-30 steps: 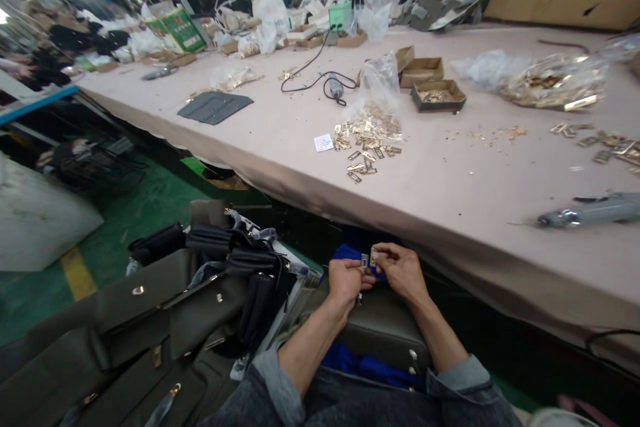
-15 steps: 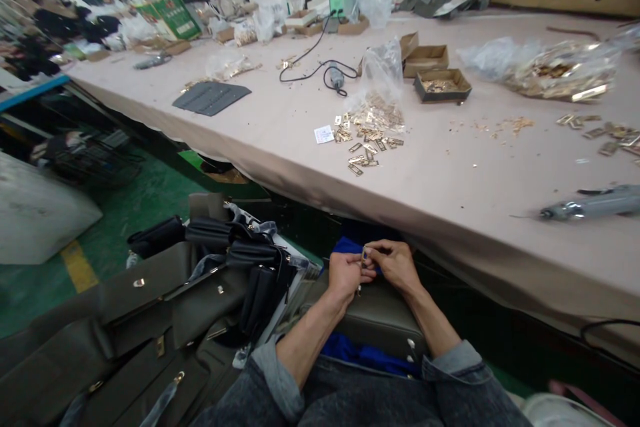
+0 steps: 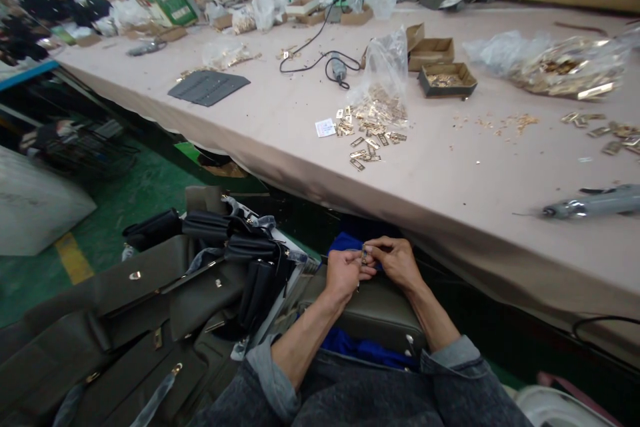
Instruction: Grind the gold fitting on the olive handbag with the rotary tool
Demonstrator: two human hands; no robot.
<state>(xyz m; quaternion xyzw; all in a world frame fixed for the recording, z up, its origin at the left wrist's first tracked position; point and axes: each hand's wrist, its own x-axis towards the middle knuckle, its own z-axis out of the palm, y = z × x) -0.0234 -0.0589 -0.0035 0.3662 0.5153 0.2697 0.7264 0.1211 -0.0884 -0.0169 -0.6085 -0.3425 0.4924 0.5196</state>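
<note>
My left hand (image 3: 346,275) and my right hand (image 3: 396,261) meet above an olive-grey leather bag (image 3: 383,310) on my lap. Between their fingertips is a small gold metal plate (image 3: 364,254), pinched from both sides. Its finer detail is too small to make out. Blue cloth (image 3: 357,347) shows along the near side of the bag, and more blue lies behind my hands. Similar gold plates (image 3: 367,147) lie loose on the table in front of me, spilling beside a clear plastic bag (image 3: 387,73) of the same parts.
Olive bags (image 3: 140,273) and black bags (image 3: 207,227) are piled at my left. On the table (image 3: 280,140) lie a grey power screwdriver (image 3: 595,203), a small open box (image 3: 447,80), a dark flat panel (image 3: 207,87) and a corded tool (image 3: 339,68). The table edge runs just beyond my hands.
The view has shifted slightly, so the table items sit a little higher in the picture. My hands stay together on the gold plate, whose face is turned slightly differently.
</note>
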